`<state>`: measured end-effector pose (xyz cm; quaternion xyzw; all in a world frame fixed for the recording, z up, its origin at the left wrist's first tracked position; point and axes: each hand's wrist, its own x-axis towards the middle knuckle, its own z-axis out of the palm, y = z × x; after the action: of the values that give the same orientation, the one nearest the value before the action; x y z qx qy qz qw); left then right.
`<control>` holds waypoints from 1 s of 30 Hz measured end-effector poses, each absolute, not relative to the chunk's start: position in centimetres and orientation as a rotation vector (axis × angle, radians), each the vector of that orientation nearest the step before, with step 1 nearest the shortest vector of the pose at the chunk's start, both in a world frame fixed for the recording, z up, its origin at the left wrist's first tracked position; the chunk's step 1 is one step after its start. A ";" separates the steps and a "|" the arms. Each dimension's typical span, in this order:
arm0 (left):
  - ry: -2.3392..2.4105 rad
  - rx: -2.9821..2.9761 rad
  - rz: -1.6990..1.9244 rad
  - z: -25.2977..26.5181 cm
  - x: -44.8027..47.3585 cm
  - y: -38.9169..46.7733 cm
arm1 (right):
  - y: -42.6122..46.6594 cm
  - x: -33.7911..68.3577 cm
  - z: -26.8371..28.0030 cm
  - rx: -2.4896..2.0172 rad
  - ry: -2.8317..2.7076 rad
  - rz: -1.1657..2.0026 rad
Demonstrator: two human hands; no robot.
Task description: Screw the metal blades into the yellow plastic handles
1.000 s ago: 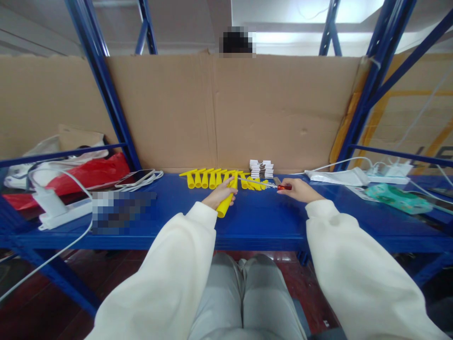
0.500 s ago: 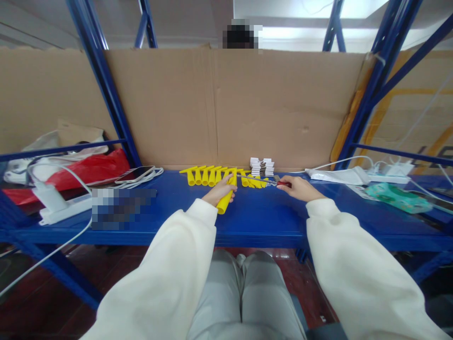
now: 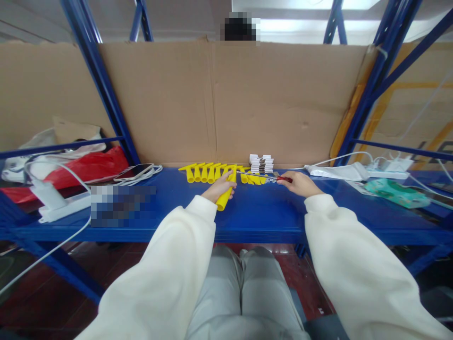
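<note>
My left hand (image 3: 215, 189) is closed around a yellow cone-shaped tube (image 3: 223, 201), its wide open end tilted toward me. In my right hand (image 3: 301, 183) is a screwdriver (image 3: 284, 180) with a dark red handle. Its thin metal shaft runs left to the upper part of the tube; whether the tip touches or enters it is too small to tell. Behind my left hand stands a row of similar yellow pieces (image 3: 204, 175). Smaller yellow parts (image 3: 255, 179) lie under the shaft, in front of stacked white pieces (image 3: 261, 163).
The blue shelf (image 3: 262, 212) backs onto a cardboard panel (image 3: 276, 104). At left lie a red bag (image 3: 95, 165), a white power strip (image 3: 65, 208) and cables. A white packet (image 3: 336, 172) and a green packet (image 3: 398, 192) lie at right. Part of a person's head shows above the cardboard.
The whole view has shifted slightly, with the shelf sitting a little higher in the picture. Both hands keep their holds, and the screwdriver stays at the tube's upper part.
</note>
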<state>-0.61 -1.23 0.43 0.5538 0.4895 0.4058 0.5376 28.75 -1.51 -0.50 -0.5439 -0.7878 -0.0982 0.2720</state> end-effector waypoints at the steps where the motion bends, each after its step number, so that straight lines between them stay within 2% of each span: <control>1: 1.168 1.317 0.969 0.4 -0.6 -1.2 | -1.5 28.7 -0.5 -1.461 -2.127 -0.246; 10: 1.165 1.325 0.965 0.5 -0.5 -1.3 | -1.3 28.6 -0.7 -1.627 -2.020 -0.271; 20: 1.158 1.327 0.965 0.1 -0.4 -0.9 | -0.9 29.3 -1.0 -1.510 -2.119 -0.177; 24: 1.173 1.339 0.958 0.2 -0.4 -1.0 | -1.0 29.0 -1.0 -1.616 -2.030 -0.231; 30: 1.163 1.346 0.968 0.2 -0.5 -1.0 | -1.1 29.0 -1.0 -1.544 -2.019 -0.302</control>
<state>-0.45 -1.01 0.18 0.5639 0.4869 0.4053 0.5297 29.00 -1.13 -1.00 -0.5778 -0.7557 -0.1129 0.2870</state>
